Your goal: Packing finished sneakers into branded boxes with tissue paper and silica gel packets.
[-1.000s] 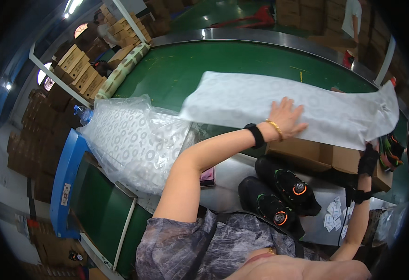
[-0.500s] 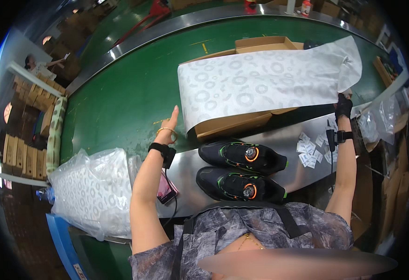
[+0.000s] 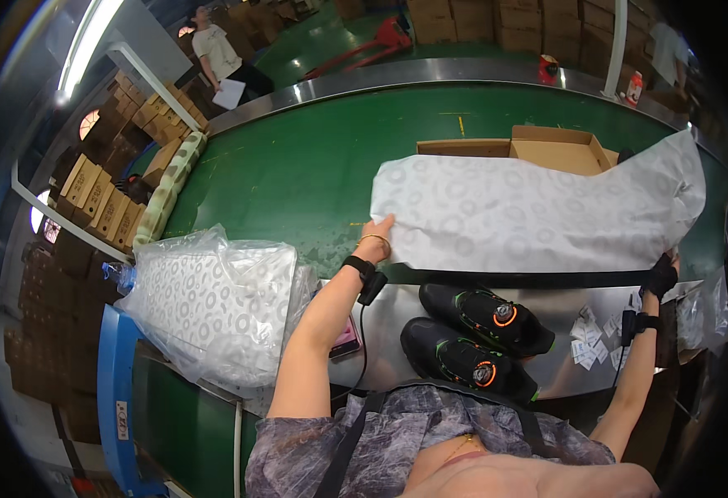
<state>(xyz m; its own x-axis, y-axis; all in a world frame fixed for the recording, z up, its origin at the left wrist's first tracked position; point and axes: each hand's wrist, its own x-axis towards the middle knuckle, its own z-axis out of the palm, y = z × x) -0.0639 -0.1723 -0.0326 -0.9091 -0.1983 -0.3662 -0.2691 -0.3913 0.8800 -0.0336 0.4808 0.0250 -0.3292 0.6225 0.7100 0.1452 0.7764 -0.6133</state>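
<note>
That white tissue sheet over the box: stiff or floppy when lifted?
Probably floppy: the tissue sheet drapes over the open box and its far corner curls. Likely very light, thin paper. It may tear or drift, since the left hand and right hand each hold an edge.

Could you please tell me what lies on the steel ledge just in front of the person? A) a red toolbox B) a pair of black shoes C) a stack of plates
B: two black shoes with orange dials lie side by side on the ledge, below the patterned paper.
</note>
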